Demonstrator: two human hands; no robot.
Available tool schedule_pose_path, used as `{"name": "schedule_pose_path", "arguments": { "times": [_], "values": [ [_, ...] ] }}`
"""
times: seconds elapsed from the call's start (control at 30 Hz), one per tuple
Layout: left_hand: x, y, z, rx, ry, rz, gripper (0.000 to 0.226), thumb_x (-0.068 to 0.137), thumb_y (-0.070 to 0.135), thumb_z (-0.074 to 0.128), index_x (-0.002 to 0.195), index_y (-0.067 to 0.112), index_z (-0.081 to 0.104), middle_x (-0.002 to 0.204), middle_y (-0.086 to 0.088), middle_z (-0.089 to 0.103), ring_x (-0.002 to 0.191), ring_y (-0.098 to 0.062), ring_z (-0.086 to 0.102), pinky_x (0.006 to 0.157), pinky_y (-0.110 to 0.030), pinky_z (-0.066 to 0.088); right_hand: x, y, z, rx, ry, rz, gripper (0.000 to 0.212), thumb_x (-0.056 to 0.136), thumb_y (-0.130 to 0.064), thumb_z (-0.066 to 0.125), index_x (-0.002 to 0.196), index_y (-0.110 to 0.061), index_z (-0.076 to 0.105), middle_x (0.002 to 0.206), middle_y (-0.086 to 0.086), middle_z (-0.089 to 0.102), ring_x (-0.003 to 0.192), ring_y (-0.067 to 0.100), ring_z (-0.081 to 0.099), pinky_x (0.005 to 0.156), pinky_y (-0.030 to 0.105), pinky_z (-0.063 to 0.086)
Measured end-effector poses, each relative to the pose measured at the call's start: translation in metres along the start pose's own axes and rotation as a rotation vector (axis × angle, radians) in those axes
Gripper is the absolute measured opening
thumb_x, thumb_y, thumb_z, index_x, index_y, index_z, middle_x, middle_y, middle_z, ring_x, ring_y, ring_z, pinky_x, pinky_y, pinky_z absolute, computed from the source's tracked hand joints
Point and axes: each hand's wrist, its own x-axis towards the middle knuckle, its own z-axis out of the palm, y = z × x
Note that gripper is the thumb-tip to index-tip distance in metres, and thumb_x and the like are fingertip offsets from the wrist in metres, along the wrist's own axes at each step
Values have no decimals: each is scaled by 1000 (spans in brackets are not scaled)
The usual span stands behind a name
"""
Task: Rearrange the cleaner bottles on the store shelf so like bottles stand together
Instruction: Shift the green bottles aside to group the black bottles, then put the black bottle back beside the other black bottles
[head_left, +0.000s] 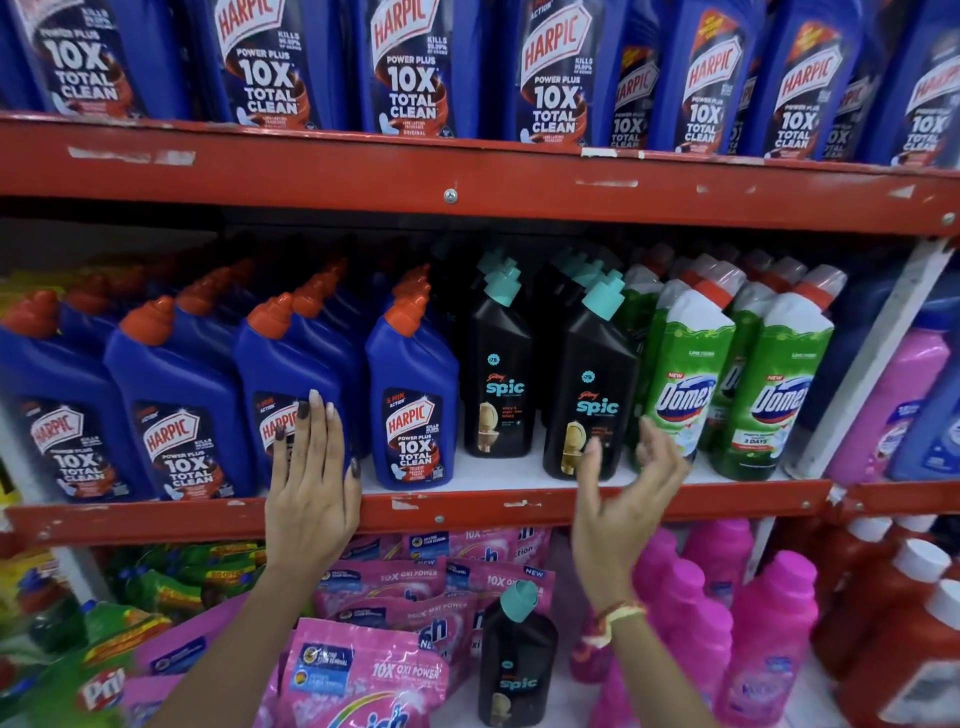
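On the middle shelf (467, 506) stand rows of blue Harpic bottles with orange caps (176, 395), then black Spic bottles with teal caps (498, 374), then green Domex bottles (685, 379). My left hand (311, 478) lies flat with fingers spread against the front of the third blue Harpic bottle (283, 374). My right hand (631, 483) hovers open, palm turned left, just in front of the right front Spic bottle (587, 400) and holds nothing. One more black Spic bottle (514, 660) stands on the lower shelf among pink pouches.
The top shelf carries large Harpic bottles (410, 78). Below are pink Vanish pouches (363, 670), pink bottles (769, 639), red bottles (904, 649) and green packs (78, 675). Pink and blue bottles (904, 395) stand past a white upright at right.
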Motion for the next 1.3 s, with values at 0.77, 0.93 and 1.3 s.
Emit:
{"name": "schedule_pose_path", "arguments": {
  "times": [0.77,0.93,1.3],
  "values": [
    [-10,-3,9,-27,3,-29,66,98,18,32,157,1,9,165,-13,1,154,-24,1,125,-43,4,-172,58,-34,-379,-511,716,91,56,-24,93,130,-4,45,121,14,58,110,33,61,91,40,51],
    [-5,-4,8,-5,-11,-28,66,98,17,32,157,0,7,165,-15,1,154,-26,2,125,-45,5,-153,38,-40,-423,-520,542,89,54,-40,91,126,-10,50,115,9,62,104,29,64,82,38,54],
    [-6,-1,1,-17,-15,-30,66,98,16,35,156,-2,11,165,-15,2,154,-25,2,125,-44,4,-58,-49,-44,-372,-501,189,83,52,-75,71,124,-39,49,113,-5,68,99,21,66,72,30,49]
  ]
}}
